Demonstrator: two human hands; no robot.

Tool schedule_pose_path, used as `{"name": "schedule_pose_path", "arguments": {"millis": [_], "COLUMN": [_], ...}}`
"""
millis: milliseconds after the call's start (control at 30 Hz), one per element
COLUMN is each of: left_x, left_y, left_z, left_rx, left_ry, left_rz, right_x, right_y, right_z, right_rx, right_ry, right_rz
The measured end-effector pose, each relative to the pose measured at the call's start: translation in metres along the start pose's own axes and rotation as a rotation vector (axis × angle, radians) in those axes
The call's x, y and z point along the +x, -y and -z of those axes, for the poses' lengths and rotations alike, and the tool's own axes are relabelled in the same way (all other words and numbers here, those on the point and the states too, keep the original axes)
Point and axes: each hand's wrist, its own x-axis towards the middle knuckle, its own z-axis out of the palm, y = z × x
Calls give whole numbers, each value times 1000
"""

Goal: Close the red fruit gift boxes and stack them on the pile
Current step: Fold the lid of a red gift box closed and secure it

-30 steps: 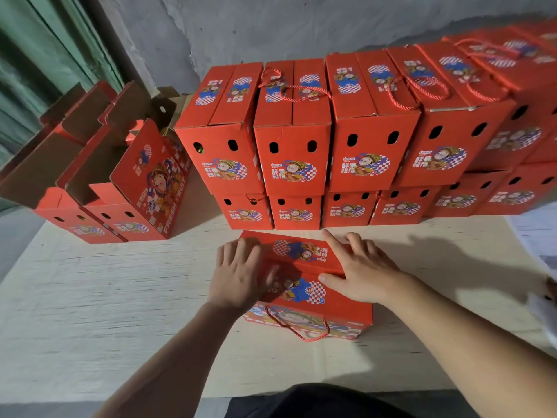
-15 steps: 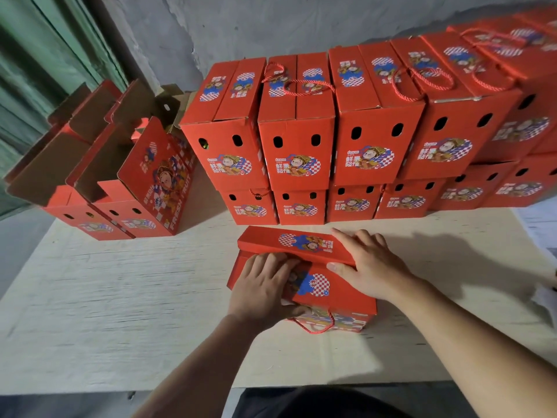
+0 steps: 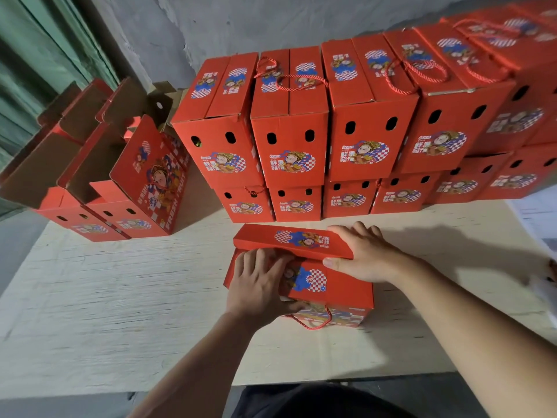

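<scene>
I saw the gift box (image 3: 328, 285) on the table (image 3: 120, 297), at six o'clock from the pile (image 3: 346, 131). My left hand (image 3: 259, 285) gripped its near flap, fingers curled over it; my right hand (image 3: 364, 257), at three o'clock, pinched the raised far flap (image 3: 289, 239).

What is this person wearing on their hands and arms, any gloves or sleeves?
No gloves: the left hand and right hand are bare. Both forearms are bare up to the picture's edge, with no sleeve, watch or ring showing.
</scene>
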Motion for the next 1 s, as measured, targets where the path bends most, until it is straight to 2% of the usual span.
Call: {"name": "schedule_pose_path", "arguments": {"millis": [200,367,533,633,700,800,900,967,1000], "left_x": [3,-4,-3,-2,-2,2,5,8,13], "left_y": [0,4,4,3,3,1,-3,-4,-2], "left_z": [-1,-9,-11,-11,-8,2,9,12,13], "left_rx": [-6,-8,-48,-33,-7,27,-77,-92,-92], "left_ry": [-14,-50,-172,-129,-70,27,50,54,36], "left_rz": [14,-45,-47,-40,-37,-13,54,108,136], "right_x": [5,-6,-5,-7,-6,-3,1,1,-2], "right_y": [3,3,2,3,4,5,2,-3,-6], "right_z": [16,-5,-11,-15,-13,-2,10,7,2], "right_rx": [13,-10,-97,-137,-128,-30,60,171,213], "right_ry": [137,-46,-108,-163,-140,25,153,122,54], "right_rz": [-40,-18,-5,10,13,-15,-17,10,30]}}
